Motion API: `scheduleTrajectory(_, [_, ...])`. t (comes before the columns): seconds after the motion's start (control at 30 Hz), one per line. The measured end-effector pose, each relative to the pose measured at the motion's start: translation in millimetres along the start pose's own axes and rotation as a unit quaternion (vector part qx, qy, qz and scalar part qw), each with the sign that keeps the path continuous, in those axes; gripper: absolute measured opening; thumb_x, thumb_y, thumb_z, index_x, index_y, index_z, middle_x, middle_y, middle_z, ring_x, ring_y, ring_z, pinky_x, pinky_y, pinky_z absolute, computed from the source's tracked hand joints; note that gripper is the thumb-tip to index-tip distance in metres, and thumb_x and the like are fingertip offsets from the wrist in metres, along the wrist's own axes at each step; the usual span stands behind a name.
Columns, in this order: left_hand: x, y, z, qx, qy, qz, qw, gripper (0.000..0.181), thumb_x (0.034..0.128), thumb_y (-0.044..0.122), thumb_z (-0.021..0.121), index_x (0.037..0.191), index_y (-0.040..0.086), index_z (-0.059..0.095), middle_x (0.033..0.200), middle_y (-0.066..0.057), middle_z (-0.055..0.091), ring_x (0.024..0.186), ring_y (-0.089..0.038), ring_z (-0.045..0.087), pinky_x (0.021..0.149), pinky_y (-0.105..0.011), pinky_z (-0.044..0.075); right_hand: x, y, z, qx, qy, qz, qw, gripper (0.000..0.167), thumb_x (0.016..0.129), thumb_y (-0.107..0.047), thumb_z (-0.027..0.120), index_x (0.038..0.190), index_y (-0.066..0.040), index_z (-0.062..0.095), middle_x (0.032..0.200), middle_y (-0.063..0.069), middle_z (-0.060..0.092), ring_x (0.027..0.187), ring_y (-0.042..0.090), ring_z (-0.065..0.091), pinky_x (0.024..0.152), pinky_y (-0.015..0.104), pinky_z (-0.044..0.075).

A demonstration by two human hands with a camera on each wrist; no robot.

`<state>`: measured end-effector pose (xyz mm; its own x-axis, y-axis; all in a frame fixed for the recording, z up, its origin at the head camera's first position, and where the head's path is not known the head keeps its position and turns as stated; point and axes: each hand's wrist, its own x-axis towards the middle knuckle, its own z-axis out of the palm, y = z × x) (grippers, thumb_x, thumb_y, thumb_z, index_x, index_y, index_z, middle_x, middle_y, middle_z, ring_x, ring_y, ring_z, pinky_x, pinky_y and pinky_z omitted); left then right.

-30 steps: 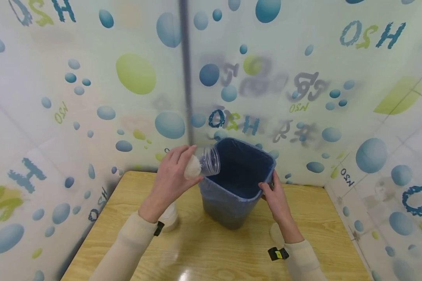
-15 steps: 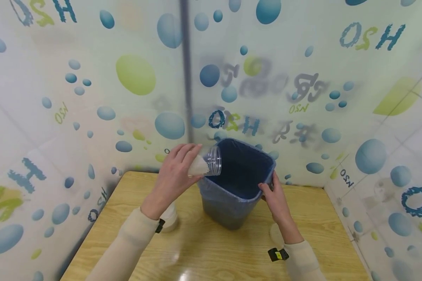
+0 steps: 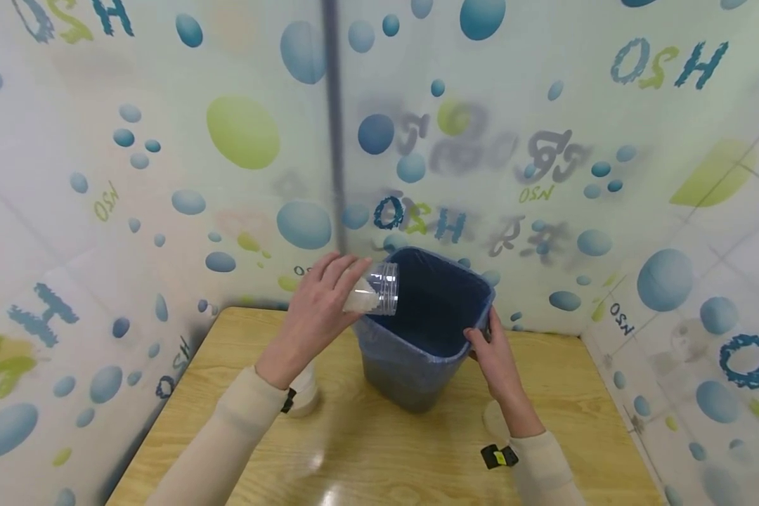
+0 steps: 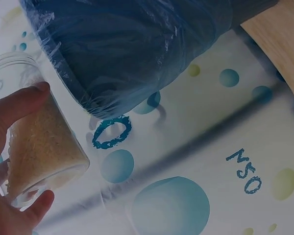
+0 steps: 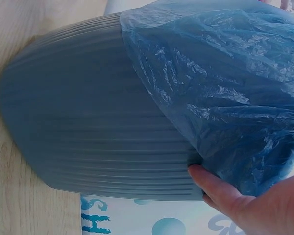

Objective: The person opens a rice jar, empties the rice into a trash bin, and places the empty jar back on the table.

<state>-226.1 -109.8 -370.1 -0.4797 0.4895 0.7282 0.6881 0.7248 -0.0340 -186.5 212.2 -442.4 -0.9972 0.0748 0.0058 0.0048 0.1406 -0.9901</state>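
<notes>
My left hand (image 3: pixel 319 302) grips a clear jar (image 3: pixel 386 287), tipped on its side with its mouth at the left rim of a blue-lined trash bin (image 3: pixel 395 376). Pale grains (image 4: pixel 46 139) fill much of the jar in the left wrist view; they look like rice. No lid is on the jar. My right hand (image 3: pixel 498 362) holds the bin's right rim, thumb toward the near side. In the right wrist view, its fingers (image 5: pixel 218 188) touch the bin beside the liner (image 5: pixel 220 93). The bin stands on the table, its inside dark.
A white round container (image 3: pixel 305 395) stands on the wooden table (image 3: pixel 379 464), partly hidden by my left wrist. Beside my right wrist lies a pale round disc (image 3: pixel 495 420), partly covered. Patterned curtain-like walls (image 3: pixel 240 133) close off the back and sides.
My left hand has moved slightly right with the jar, which now lies nearer level, and the grains have shifted toward its mouth. The right hand and bin stay about where they were.
</notes>
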Motion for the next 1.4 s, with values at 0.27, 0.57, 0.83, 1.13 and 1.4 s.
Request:
scheduleTrajectory(0.27, [-0.1,0.7,1.3,0.018,-0.010,-0.012,0.9997,0.096,0.0612,0.022,0.103,0.142,0.005,0.053,0.141,-0.015,0.057,0.137,-0.039,0.046,0.103,-0.058,0.048,0.4,-0.5,0.1,-0.004,-0.002,-0.003,1.0000,0.078,0.106,-0.019,0.049,0.167,-0.012,0.000,0.171,0.015,0.012,0.150,0.038,0.032,0.109,0.059,0.043])
scheduleTrajectory(0.57, [1.0,0.4,1.2,0.040,-0.024,-0.004,0.9989,0.095,0.0642,0.025,0.101,0.144,0.008,0.053,0.143,-0.020,0.051,0.131,-0.040,0.050,0.101,-0.056,0.049,0.2,-0.5,0.0,-0.007,-0.002,-0.001,1.0000,0.079,0.106,-0.021,0.050,0.167,-0.012,0.000,0.172,0.015,0.011,0.150,0.038,0.032,0.109,0.058,0.043])
scheduleTrajectory(0.83, [3.3,-0.5,2.5,0.059,-0.021,0.014,0.9979,0.092,0.0658,0.025,0.100,0.144,0.009,0.055,0.141,-0.021,0.051,0.130,-0.040,0.051,0.101,-0.055,0.049,-0.4,-0.7,-0.3,-0.002,-0.003,-0.004,1.0000,0.078,0.107,-0.021,0.049,0.167,-0.012,0.001,0.172,0.015,0.011,0.151,0.039,0.031,0.109,0.059,0.042])
scheduleTrajectory(1.13, [4.0,0.4,3.0,0.072,-0.018,0.031,0.9968,0.094,0.0640,0.027,0.101,0.144,0.012,0.056,0.141,-0.021,0.052,0.134,-0.040,0.048,0.104,-0.055,0.047,-0.3,0.1,-0.2,0.008,-0.003,-0.009,0.9999,0.077,0.106,-0.019,0.049,0.167,-0.012,0.002,0.171,0.016,0.013,0.150,0.039,0.032,0.109,0.060,0.042])
scheduleTrajectory(1.4, [3.9,0.0,4.5,0.077,-0.014,0.037,0.9963,0.092,0.0640,0.026,0.101,0.144,0.014,0.057,0.140,-0.021,0.053,0.136,-0.040,0.047,0.107,-0.054,0.045,0.0,0.7,0.0,0.012,-0.006,-0.019,0.9997,0.078,0.106,-0.020,0.050,0.167,-0.012,0.002,0.171,0.017,0.014,0.150,0.041,0.030,0.109,0.062,0.041])
